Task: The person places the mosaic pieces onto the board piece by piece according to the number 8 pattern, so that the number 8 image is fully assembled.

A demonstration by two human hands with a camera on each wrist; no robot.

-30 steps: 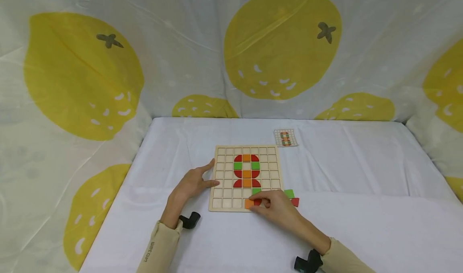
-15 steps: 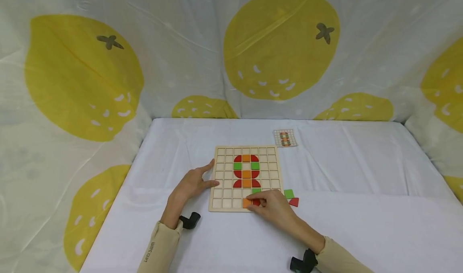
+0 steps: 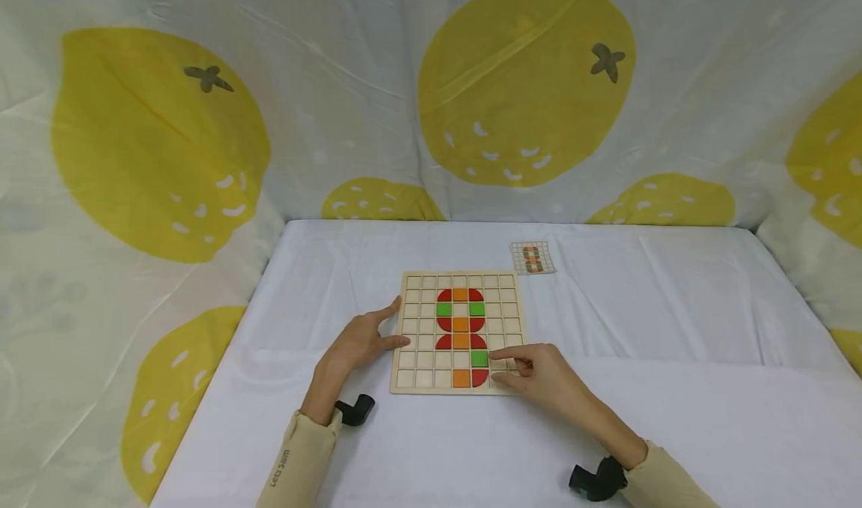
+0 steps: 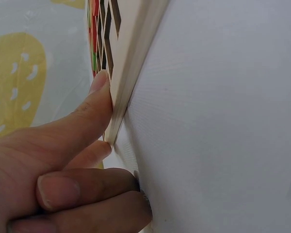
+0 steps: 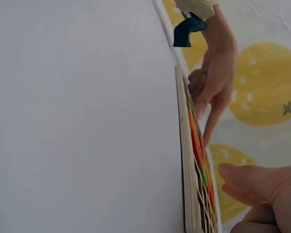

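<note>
A wooden grid board lies on the white cloth, with red, orange and green tiles set in its middle columns. My left hand steadies the board's left edge; its thumb rests on the frame in the left wrist view, with two other fingers folded below. Over the board's lower right is my right hand, thumb and index finger apart with nothing between them. Just left of its fingertips sit a green square tile and a rounded red tile. Beside the red one is an orange square tile in the bottom row.
Behind the board's upper right corner lies a small pattern card showing a similar coloured figure on a grid. A lemon-print curtain hangs behind the table. Black wrist mounts sit by both sleeves.
My right hand slid the orange tile left into the bottom row, let go of it and drew back right. It now covers where loose green and red tiles lay. My left hand stays put.
</note>
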